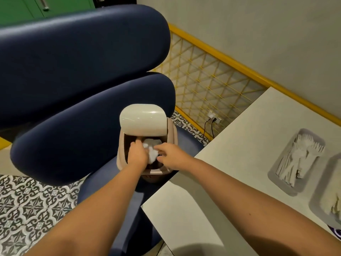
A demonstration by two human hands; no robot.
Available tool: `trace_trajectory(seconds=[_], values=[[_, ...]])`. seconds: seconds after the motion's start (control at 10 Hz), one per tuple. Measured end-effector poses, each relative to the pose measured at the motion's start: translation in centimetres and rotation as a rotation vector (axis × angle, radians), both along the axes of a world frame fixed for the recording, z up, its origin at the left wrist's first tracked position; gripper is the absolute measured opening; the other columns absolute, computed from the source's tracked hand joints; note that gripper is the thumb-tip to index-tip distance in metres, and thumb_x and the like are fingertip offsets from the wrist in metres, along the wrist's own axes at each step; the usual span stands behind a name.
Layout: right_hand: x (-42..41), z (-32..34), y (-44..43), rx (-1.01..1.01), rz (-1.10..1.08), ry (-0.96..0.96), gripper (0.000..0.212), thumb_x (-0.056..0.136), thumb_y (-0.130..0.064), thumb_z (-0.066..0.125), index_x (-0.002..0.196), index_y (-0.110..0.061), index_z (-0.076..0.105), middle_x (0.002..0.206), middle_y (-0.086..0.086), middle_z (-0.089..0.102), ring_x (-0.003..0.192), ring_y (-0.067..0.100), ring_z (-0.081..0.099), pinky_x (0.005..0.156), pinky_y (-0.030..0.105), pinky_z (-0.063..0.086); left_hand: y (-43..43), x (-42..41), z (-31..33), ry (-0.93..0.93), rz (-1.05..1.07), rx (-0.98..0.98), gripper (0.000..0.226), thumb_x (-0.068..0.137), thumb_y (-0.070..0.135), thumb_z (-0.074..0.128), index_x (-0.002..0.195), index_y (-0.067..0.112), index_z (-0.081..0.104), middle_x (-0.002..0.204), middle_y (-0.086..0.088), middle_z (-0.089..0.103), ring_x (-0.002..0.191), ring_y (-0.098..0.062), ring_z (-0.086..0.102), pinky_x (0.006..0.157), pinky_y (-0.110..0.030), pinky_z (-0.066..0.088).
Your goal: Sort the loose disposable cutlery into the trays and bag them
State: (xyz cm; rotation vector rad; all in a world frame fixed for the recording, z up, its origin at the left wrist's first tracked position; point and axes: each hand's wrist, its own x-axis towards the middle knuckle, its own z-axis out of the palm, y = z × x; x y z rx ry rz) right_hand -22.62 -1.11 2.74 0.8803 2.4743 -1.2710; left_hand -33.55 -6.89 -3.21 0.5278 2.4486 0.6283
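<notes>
Two lots of white cutlery sorted on the table at right, in nearer tray and farther tray, none bagged; beyond, over an open bin on the chair seat, left hand curled against a crumpled white wad, hold impossible to tell, right hand outstretched, fingers touching it; no legible writing.

Lid and wad crowd the bin mouth; table beside the tray seems open.

Grey tray on table — white forks inside; second tray beside
</notes>
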Motion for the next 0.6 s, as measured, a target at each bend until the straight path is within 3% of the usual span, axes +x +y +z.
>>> trace_trajectory(seconds=[0.1,0.2,0.3,0.4,0.5,0.6], values=[[0.7,0.3,0.3,-0.128,-0.05,-0.004,0.053,0.094,-0.023,0.054,0.143,-0.014,0.037,0.141,0.008,0.048,0.126,0.023,0.049,0.098,0.028,0.04,0.2,0.1,-0.2,-0.065,-0.18,-0.35,0.074,0.091,0.031,0.055,0.146,0.004,0.013,0.149,-0.02,0.021,0.135,-0.035,0.031,0.11,-0.041,0.031],[1.5,0.7,0.7,-0.168,-0.054,-0.005,0.051,0.094,-0.024,0.053,0.142,-0.013,0.039,0.131,0.008,0.057,0.12,0.023,0.054,0.099,0.032,0.044,0.5,0.0,1.5,-0.082,-0.355,-0.502,0.071,0.091,0.04,0.053,0.146,0.006,0.025,0.147,-0.016,0.034,0.134,-0.032,0.035,0.11,-0.038,0.03],[2.4,1.8,1.1,-0.191,-0.081,0.0,0.044,0.095,-0.021,0.05,0.138,-0.011,0.045,0.125,0.011,0.06,0.11,0.022,0.06,0.096,0.032,0.047,1.0,0.0,3.5,-0.073,-0.537,-0.531,0.042,0.095,0.038,0.047,0.126,0.01,0.049,0.123,-0.013,0.054,0.116,-0.028,0.049,0.098,-0.037,0.038],[3.1,2.5,1.7,-0.228,-0.143,0.004,0.037,0.095,-0.014,0.05,0.131,-0.008,0.052,0.116,0.015,0.064,0.094,0.018,0.061,0.085,0.029,0.051,1.5,-0.1,5.1,-0.191,-0.537,-0.617,0.043,0.094,0.037,0.05,0.121,0.004,0.053,0.108,-0.01,0.063,0.092,-0.022,0.059,0.076,-0.033,0.046],[4.9,4.0,2.7,-0.172,-0.187,0.001,0.028,0.094,-0.012,0.05,0.12,-0.008,0.059,0.111,0.014,0.065,0.096,0.024,0.063,0.078,0.031,0.053,2.8,0.6,7.1,-0.175,-0.591,-0.642,0.043,0.095,0.035,0.047,0.126,0.005,0.052,0.107,-0.008,0.064,0.088,-0.02,0.06,0.088,-0.035,0.048],[6.6,5.2,3.9,-0.139,-0.235,-0.01,0.021,0.095,-0.012,0.047,0.11,-0.007,0.061,0.097,0.011,0.061,0.085,0.021,0.06,0.065,0.026,0.049,4.8,2.5,8.8,-0.073,-0.623,-0.579,0.033,0.093,0.029,0.05,0.111,0.003,0.06,0.108,-0.009,0.067,0.082,-0.019,0.061,0.085,-0.034,0.049]])
